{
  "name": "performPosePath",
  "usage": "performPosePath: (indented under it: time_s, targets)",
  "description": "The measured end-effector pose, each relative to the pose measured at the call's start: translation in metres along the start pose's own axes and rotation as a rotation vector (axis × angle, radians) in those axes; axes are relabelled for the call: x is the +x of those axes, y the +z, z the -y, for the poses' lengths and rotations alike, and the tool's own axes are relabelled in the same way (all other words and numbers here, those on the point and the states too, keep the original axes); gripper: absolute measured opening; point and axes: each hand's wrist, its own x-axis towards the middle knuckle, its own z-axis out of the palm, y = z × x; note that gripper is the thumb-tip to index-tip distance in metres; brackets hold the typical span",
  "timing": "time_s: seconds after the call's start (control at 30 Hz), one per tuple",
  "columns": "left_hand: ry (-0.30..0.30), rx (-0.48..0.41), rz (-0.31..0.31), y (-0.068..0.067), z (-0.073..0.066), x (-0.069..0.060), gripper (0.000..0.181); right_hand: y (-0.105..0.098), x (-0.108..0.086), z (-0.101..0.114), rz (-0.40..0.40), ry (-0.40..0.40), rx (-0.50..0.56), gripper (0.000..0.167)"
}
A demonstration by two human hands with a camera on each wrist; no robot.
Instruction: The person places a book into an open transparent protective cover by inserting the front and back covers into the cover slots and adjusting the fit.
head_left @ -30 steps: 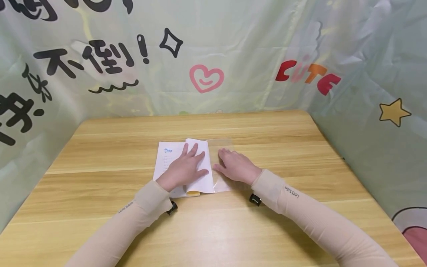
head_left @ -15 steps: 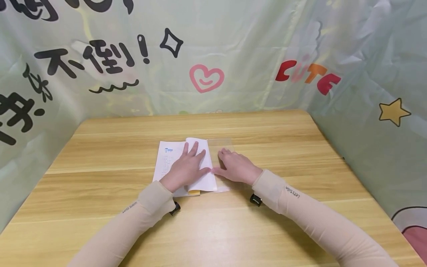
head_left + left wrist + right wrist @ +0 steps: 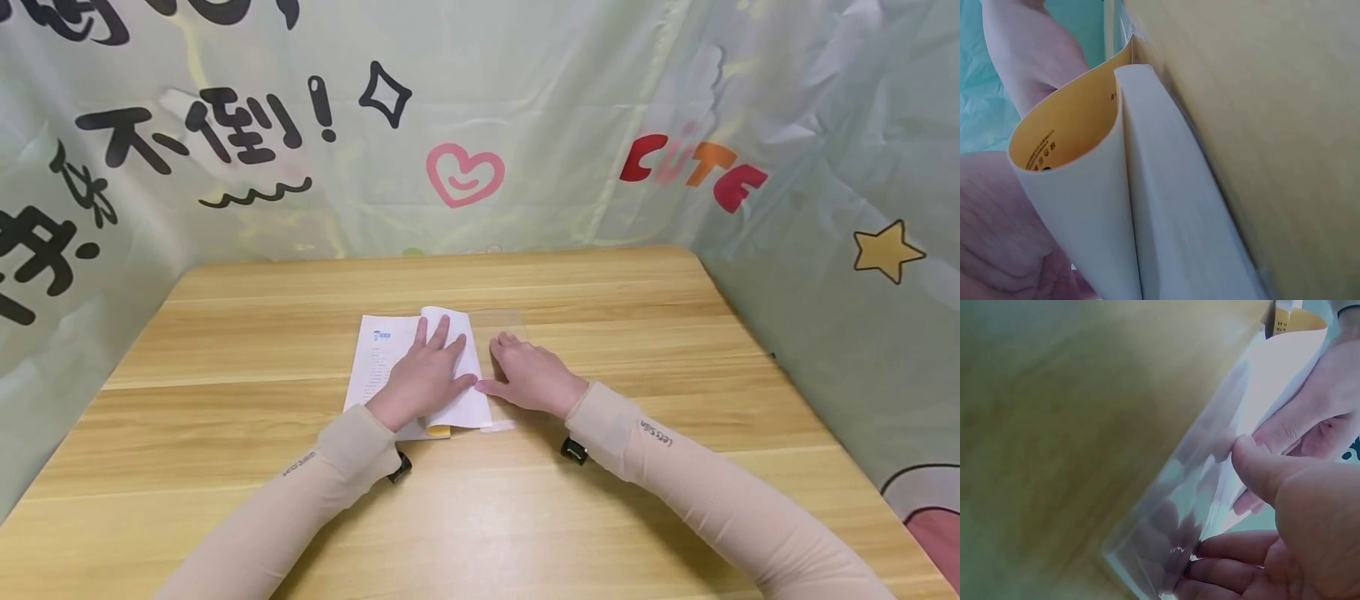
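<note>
A paperback book (image 3: 369,358) lies on the wooden table with a printed page facing up. Its white cover (image 3: 468,410) bends over to the right, and the left wrist view shows the cover's yellow side (image 3: 1079,128) curling in a loop beside the page block (image 3: 1169,187). My left hand (image 3: 423,375) presses on the white cover with its fingers spread. Right of the book is a clear plastic sleeve (image 3: 498,321), partly beneath the cover's edge. My right hand (image 3: 536,375) rests on that sleeve, fingertips and thumb touching it. The two thumbs nearly meet at the cover's edge.
The wooden table (image 3: 480,508) stretches around the book on all sides. Behind and beside it hangs a pale green printed curtain (image 3: 562,100). A black wrist device (image 3: 574,451) sits under my right cuff, and another (image 3: 401,468) under my left.
My left hand has slid slightly right, taking the white cover's edge farther over the plastic sleeve. My right hand has stayed in place.
</note>
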Motion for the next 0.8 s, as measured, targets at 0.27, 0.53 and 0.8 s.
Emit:
performPosePath:
  time_s: [0.27,0.53,0.8]
  targets:
    - [0.063,-0.063,-0.008,-0.003,0.004,-0.004,0.070,0.001,0.001,0.002,-0.005,0.002,-0.030,0.078]
    - [0.143,-0.210,0.027,-0.016,0.025,-0.019,0.078,0.002,0.001,0.002,-0.013,-0.010,-0.043,0.079]
    - [0.209,-0.300,0.094,-0.026,0.059,-0.028,0.094,0.003,-0.001,0.002,-0.019,-0.021,-0.052,0.079]
